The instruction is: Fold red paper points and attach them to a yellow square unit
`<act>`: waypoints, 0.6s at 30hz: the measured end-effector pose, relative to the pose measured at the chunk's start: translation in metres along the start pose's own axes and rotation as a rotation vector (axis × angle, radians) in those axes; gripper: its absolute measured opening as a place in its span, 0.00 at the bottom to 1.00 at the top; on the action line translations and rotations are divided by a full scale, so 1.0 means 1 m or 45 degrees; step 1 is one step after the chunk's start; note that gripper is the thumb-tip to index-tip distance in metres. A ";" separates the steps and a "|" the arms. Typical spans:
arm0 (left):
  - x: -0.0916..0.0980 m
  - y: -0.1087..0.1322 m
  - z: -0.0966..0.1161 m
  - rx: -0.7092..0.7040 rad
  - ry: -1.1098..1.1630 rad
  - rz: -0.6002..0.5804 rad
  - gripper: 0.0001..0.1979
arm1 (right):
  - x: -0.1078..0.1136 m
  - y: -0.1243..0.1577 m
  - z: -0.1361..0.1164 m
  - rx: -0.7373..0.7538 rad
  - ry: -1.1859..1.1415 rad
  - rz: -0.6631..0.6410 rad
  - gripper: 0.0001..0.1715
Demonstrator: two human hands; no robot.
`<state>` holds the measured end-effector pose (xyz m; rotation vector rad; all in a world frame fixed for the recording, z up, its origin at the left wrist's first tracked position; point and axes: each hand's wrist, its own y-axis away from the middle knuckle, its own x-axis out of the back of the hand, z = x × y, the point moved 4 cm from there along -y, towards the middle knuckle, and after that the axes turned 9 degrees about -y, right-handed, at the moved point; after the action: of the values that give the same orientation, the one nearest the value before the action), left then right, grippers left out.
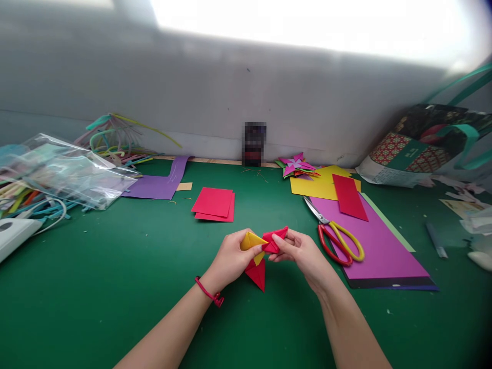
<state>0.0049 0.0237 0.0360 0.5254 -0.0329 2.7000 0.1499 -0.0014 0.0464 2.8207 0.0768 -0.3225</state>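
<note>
I am looking down on the broad green table cover (115,266), with a long purple paper sheet (376,241) lying at the right and steel scissors with red and yellow handles (338,238) resting on its near-left edge. Both hands are hovering just above the middle of the cover. My left hand (228,261) is pinching the small folded red and yellow paper model (257,271) by its yellow corner, fingers pressed together. My right hand (303,253) is pinching its upper red wedge between thumb and forefinger. I am judging that gripping close to the seam and aligning the flaps squarely is working best. The model is showing sharp creases, one red point hanging downward.
</note>
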 end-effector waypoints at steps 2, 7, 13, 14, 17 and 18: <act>-0.001 0.000 -0.002 0.053 0.099 -0.043 0.08 | -0.001 0.001 -0.001 0.014 0.007 -0.012 0.21; -0.003 0.002 -0.004 0.181 0.363 -0.149 0.12 | -0.004 0.001 -0.005 0.134 0.080 -0.032 0.19; -0.003 0.003 0.002 0.142 0.537 -0.156 0.13 | -0.004 0.000 -0.008 0.237 0.128 0.047 0.16; -0.003 0.003 0.002 0.125 0.510 -0.140 0.13 | -0.004 0.000 -0.008 0.246 0.130 0.044 0.16; -0.003 0.003 0.002 0.087 0.431 -0.097 0.12 | -0.006 0.000 -0.008 0.263 0.117 0.024 0.17; -0.003 0.003 0.002 0.081 0.420 -0.086 0.12 | -0.006 -0.001 -0.008 0.266 0.112 0.015 0.17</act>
<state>0.0068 0.0192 0.0366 0.0917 0.1580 2.6925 0.1453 0.0014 0.0549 3.0412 0.0479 -0.2146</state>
